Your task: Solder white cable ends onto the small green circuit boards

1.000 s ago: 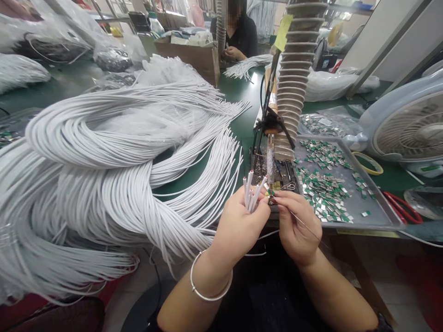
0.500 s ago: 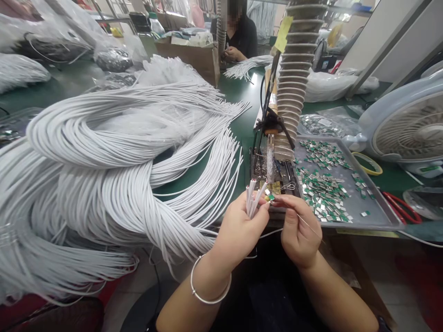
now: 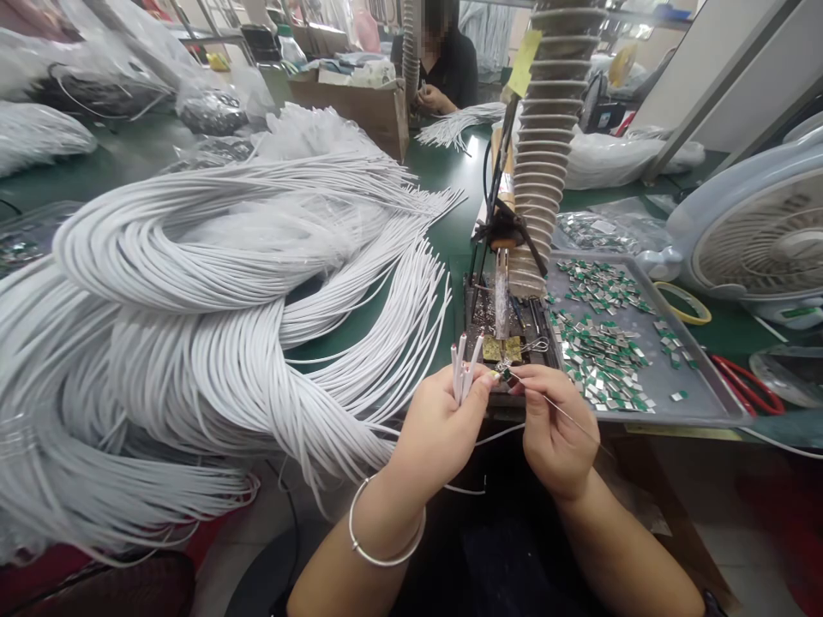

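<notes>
Left hand [image 3: 441, 433] and right hand [image 3: 556, 433] lower now, glossy white cable coils [image 3: 193, 343] heaped left of the grey metal tray [image 3: 698, 390], green-and-silver tabs [image 3: 601, 360] scattered across the tray, brassy squares [image 3: 501, 348] just left of the tray, left hand clenching stiff white cable ends [image 3: 464, 364], right hand pinching a thin wire [image 3: 566, 414]

Left hand [image 3: 443, 433] lower, white cable ends [image 3: 464, 367] more upright, yellow pads [image 3: 501, 348] now uncovered
</notes>
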{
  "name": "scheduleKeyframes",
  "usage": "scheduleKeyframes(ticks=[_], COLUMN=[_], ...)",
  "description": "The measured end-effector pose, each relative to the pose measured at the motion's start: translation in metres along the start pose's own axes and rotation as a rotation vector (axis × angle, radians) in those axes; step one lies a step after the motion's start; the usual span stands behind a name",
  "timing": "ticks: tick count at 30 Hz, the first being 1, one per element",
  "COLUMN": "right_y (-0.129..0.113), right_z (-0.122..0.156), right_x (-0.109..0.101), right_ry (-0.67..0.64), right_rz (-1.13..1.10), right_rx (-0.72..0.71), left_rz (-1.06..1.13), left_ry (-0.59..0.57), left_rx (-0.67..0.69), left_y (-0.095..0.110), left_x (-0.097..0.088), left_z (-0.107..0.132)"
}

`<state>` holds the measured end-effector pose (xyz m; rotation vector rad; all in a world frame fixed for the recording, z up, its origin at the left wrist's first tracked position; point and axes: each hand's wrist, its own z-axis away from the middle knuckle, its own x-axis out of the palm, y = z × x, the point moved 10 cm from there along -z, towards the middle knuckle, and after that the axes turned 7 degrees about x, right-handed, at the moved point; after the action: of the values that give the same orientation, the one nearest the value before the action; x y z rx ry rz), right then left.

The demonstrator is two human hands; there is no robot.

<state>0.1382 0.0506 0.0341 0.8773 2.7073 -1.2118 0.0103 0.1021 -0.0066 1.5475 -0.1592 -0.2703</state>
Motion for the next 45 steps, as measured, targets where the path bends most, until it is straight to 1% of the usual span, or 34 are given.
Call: scheduleKeyframes(ticks=[5,12,21,25,30,39,45], right_y=[-0.005,-0.013,-0.013,-0.017,-0.020,-0.021,-0.020], right_z=[-0.005,-0.011,-0.015,-0.017,-0.018,-0.012,-0.004], right_x=[0.003,0.003,0.005,0.004,0.005,0.001,0.000], right_ry=[-0.011,0.017,0.010,0.023,0.016,0.003,-0.052], right_rz=[0.046,0.107,0.103,0.118,0.115,0.160,0.159], right_rx=[-0.022,-0.069,-0.070,-0.078,-0.089,-0.076,-0.059], left_rz=[0.007,0.006,0.039,0.049,0.025,0.014,0.024], left_ry=[0.004,0.033,0.041,0.039,0.049,0.036,0.025], left_rx=[-0.011,-0.009,0.016,0.044,0.056,0.030,0.080], left_y=[-0.002,0.002,0.005,0.009,0.010,0.003,-0.004], left_x=[0.001,-0.003,-0.003,-0.003,-0.005,0.000,0.009], left_z=[-0.004,-0.008,-0.009,-0.008,-0.007,-0.004,0.007])
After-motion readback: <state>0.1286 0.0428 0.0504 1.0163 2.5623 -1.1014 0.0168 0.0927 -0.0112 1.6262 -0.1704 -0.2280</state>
